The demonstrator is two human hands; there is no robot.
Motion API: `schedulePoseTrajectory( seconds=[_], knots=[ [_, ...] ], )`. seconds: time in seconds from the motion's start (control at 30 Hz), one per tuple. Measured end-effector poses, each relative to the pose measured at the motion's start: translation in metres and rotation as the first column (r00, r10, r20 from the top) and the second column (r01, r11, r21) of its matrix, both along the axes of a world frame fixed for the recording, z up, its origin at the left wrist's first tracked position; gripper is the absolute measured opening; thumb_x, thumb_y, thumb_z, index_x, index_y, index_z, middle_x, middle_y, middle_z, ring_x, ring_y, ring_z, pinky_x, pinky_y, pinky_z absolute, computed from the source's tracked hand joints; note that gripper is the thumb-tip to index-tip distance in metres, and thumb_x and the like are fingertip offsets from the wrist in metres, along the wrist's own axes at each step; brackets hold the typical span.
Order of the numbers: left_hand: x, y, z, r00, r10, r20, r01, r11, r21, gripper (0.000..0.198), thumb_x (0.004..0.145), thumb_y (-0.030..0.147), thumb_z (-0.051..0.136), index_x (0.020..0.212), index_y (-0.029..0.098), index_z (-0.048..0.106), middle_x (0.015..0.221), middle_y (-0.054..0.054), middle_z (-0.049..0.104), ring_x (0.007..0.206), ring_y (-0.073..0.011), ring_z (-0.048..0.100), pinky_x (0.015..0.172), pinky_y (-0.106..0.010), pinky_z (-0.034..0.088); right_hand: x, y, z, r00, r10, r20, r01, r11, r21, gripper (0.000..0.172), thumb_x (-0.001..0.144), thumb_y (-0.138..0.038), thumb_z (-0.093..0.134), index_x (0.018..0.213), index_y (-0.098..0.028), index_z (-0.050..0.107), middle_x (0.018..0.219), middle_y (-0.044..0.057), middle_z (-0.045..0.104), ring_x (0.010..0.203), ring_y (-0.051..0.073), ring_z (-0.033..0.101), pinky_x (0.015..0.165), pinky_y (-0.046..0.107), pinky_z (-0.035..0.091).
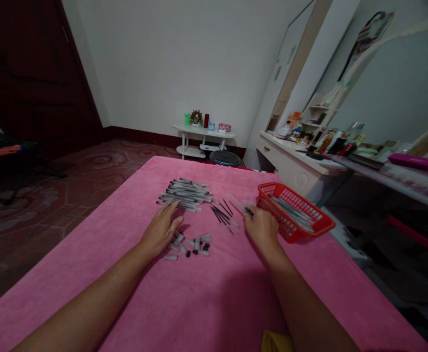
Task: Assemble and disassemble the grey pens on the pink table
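My left hand [161,229] is open, fingers stretched, its fingertips at the near edge of a pile of capped pens [185,193]. Just right of its thumb lie loose clear pen caps [198,240] and small black plugs [188,253]. My right hand [262,226] is closed, its fingers pinched on a clear pen barrel [236,202] that points up and left; a dark bit shows at the fingertips. Several thin black ink refills [221,214] lie between the hands. Beside the right hand, a red plastic basket [290,233] holds more clear pen barrels [294,213].
A pink cloth [199,303] covers the table. Something yellow [277,341] lies at the near edge. Cosmetics stand on a white dressing table [294,159] to the right. A small white shelf [202,131] stands against the back wall, with a dark red door [23,73] at left.
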State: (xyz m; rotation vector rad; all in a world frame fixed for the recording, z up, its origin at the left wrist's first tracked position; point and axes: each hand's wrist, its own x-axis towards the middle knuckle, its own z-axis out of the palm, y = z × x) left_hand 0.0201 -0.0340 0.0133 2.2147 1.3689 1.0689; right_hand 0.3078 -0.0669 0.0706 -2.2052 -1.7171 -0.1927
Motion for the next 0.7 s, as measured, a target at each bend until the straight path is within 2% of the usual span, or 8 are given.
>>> schedulePoseTrajectory(
  seconds=[0.13,0.27,0.53,0.63,0.7],
  knots=[
    [-0.004,0.005,-0.009,0.972,0.005,-0.237,0.001,1.0,0.026,0.054,0.093,0.043,0.036,0.139,0.015,0.039,0.14,-0.013,0.047,0.137,-0.0312,0.027,0.109,-0.053,0.027,0.023,0.004,-0.004,0.985,-0.141,0.1,0.148,0.987,-0.063,0.027,0.084,-0.03,0.053,0.101,-0.018,0.071,0.087,0.016,0.071,0.082,0.028,0.067,0.068,0.033,0.045],
    [-0.005,0.007,-0.011,0.947,0.028,-0.321,0.007,0.994,0.107,0.047,0.094,0.038,0.037,0.135,0.018,0.044,0.137,-0.011,0.049,0.133,-0.0304,0.033,0.107,-0.053,0.028,0.025,0.004,-0.008,0.979,-0.164,0.122,0.174,0.981,-0.081,0.025,0.084,-0.027,0.055,0.098,-0.015,0.072,0.085,0.016,0.07,0.081,0.028,0.067,0.067,0.034,0.045],
    [-0.01,0.015,-0.004,0.936,0.036,-0.351,0.026,0.985,0.172,0.033,0.088,0.018,0.045,0.117,0.018,0.061,0.111,-0.012,0.059,0.101,-0.0241,0.053,0.088,-0.041,0.042,0.017,0.003,-0.009,0.984,0.006,0.179,-0.015,0.999,0.045,0.021,0.082,-0.022,0.057,0.094,-0.013,0.071,0.091,0.015,0.068,0.088,0.026,0.061,0.073,0.033,0.043],
    [-0.012,0.017,-0.005,0.942,0.032,-0.335,0.016,0.99,0.138,0.023,0.085,0.017,0.05,0.099,0.016,0.068,0.094,-0.011,0.061,0.091,-0.023,0.055,0.082,-0.037,0.044,0.004,0.002,-0.007,0.988,0.126,0.086,-0.135,0.986,0.098,0.02,0.083,-0.021,0.056,0.094,-0.015,0.071,0.092,0.012,0.068,0.09,0.023,0.06,0.079,0.032,0.042],
    [-0.012,0.015,-0.003,0.949,0.02,-0.315,0.02,0.992,0.124,0.018,0.082,0.016,0.052,0.091,0.016,0.069,0.087,-0.01,0.061,0.087,-0.0222,0.056,0.079,-0.035,0.045,-0.009,0.001,-0.008,0.964,0.26,-0.06,-0.25,0.959,0.133,0.019,0.082,-0.019,0.057,0.093,-0.016,0.071,0.092,0.01,0.068,0.088,0.02,0.061,0.079,0.029,0.042]
  ],
)
